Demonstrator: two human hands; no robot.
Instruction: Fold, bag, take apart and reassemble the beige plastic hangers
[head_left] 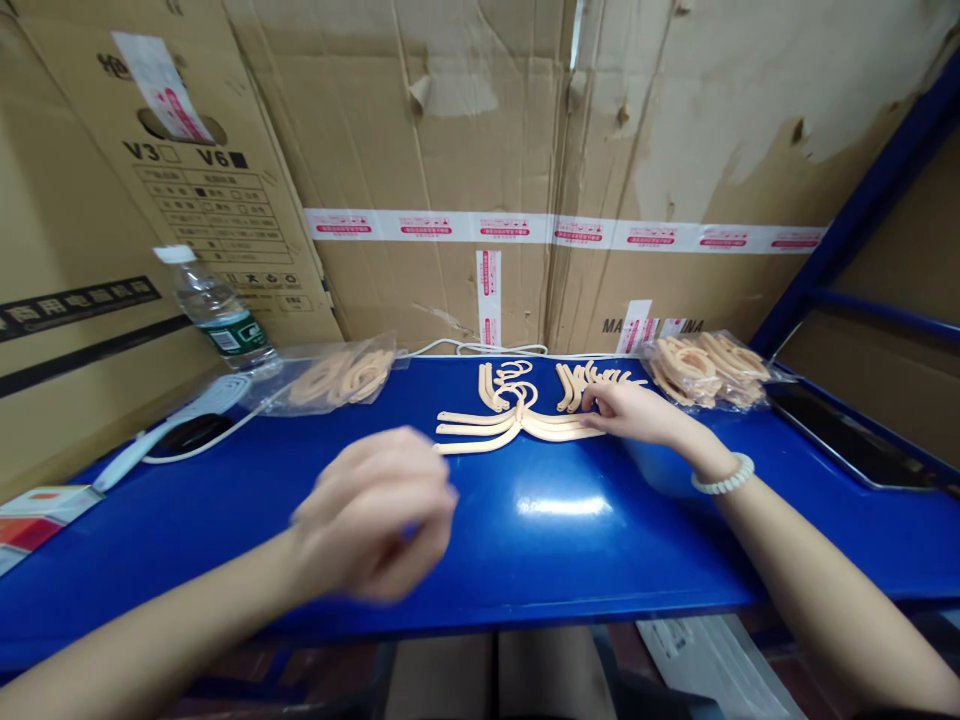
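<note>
Beige curved strips (484, 428) with small holes at their ends lie fanned out on the blue table. Their bent ends meet in the middle beside beige rings (525, 395). My right hand (626, 412) is at the right ends of these strips, its thumb and index finger pinched on one of them. Behind those fingers lies a row of shorter beige curved pieces (574, 385). My left hand (379, 515) is raised over the near part of the table, apart from the strips. Its fingers look curled but are smeared by motion.
Clear bags of beige pieces lie at left (345, 378) and right (705, 368). A water bottle (225, 315), a pale-handled object (165, 425) and a small box (41, 515) are on the left. A dark phone-like slab (847, 435) lies right. Cardboard (450, 120) walls the back.
</note>
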